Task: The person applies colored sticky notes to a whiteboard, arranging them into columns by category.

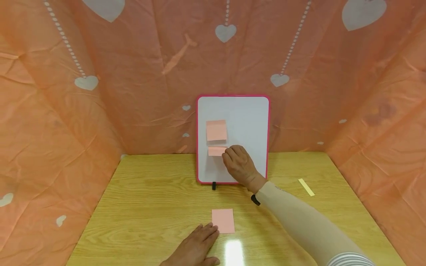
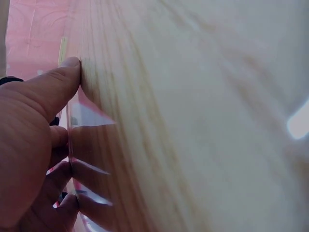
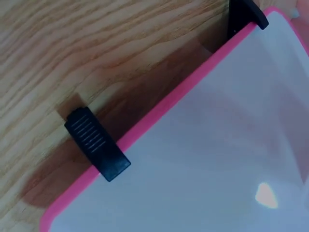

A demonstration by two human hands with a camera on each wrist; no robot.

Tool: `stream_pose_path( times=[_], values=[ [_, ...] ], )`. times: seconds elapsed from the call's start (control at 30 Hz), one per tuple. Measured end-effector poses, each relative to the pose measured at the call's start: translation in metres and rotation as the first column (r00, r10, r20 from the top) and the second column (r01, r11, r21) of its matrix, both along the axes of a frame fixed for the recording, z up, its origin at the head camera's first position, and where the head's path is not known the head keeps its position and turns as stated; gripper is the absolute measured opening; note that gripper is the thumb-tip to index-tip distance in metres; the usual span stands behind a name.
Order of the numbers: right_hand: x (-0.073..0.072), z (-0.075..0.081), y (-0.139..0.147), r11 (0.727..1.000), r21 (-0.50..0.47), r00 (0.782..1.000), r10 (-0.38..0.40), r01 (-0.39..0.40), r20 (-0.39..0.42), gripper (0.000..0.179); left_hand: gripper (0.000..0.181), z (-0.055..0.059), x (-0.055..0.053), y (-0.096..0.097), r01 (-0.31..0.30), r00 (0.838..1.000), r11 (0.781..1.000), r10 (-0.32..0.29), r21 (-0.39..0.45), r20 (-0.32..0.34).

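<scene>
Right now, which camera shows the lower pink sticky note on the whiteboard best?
The head view: the lower pink sticky note sits on the pink-framed whiteboard, the right hand touching its edge. The right wrist view shows only the board's frame and black clips; the left wrist view shows none of it.

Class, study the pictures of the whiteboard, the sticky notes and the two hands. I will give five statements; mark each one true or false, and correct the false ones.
1. The whiteboard has a pink frame. True.
2. Two pink notes are on the whiteboard, the upper note above the lower note. True.
3. The right hand rests flat on the table. False: it is up at the whiteboard, fingertips at the lower note.
4. The left hand is at the pink pad on the table. True.
5. The yellow strip is stuck on the whiteboard. False: it lies on the table, to the right.
</scene>
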State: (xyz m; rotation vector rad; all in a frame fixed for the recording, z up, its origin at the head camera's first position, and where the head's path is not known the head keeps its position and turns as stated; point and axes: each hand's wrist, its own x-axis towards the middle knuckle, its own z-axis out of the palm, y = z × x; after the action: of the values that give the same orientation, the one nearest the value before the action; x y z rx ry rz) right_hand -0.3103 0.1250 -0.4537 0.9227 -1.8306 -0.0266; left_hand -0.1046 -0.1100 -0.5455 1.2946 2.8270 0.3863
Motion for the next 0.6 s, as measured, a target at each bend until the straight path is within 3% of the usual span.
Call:
stream_pose_path(
  times=[0.6],
  values=[
    [-0.013, -0.004, -0.006, 1.000, -0.014, 1.000, 0.014, -0.014, -0.020, 0.033, 0.074, -0.004, 0.000, 0.000, 0.001, 0.999, 1.000, -0.001, -0.003, -0.039]
  ],
)
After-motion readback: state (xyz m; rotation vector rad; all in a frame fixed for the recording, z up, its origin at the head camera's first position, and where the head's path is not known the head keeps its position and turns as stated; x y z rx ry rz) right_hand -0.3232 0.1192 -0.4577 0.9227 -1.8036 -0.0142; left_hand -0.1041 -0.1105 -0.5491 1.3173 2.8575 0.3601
